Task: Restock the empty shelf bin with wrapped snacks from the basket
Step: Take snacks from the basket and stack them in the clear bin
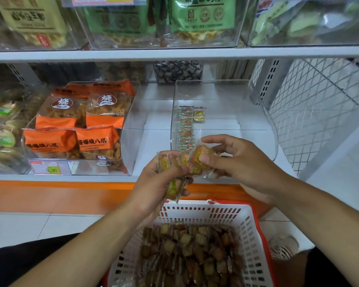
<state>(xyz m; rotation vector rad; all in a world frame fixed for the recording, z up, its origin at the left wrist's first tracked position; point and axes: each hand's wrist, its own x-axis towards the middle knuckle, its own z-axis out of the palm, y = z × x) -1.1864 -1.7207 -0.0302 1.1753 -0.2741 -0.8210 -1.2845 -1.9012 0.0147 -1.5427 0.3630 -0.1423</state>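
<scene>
A clear plastic shelf bin (257, 129) stands on the lower shelf, with a row of wrapped snacks (184, 129) along its left wall and one lone snack (199, 116) beside them. My left hand (158, 183) grips a bunch of small wrapped snacks (172, 185) just in front of the bin. My right hand (236, 160) pinches one wrapped snack (201, 157) between thumb and fingers, touching the bunch. Below them, a white and red basket (249, 230) holds a heap of the same brown wrapped snacks (191, 251).
A clear bin of orange snack bags (81, 125) stands left of the target bin, with a price tag (50, 167) on its front. A white wire mesh panel (311, 112) closes the shelf's right side. An upper shelf edge (174, 53) runs overhead.
</scene>
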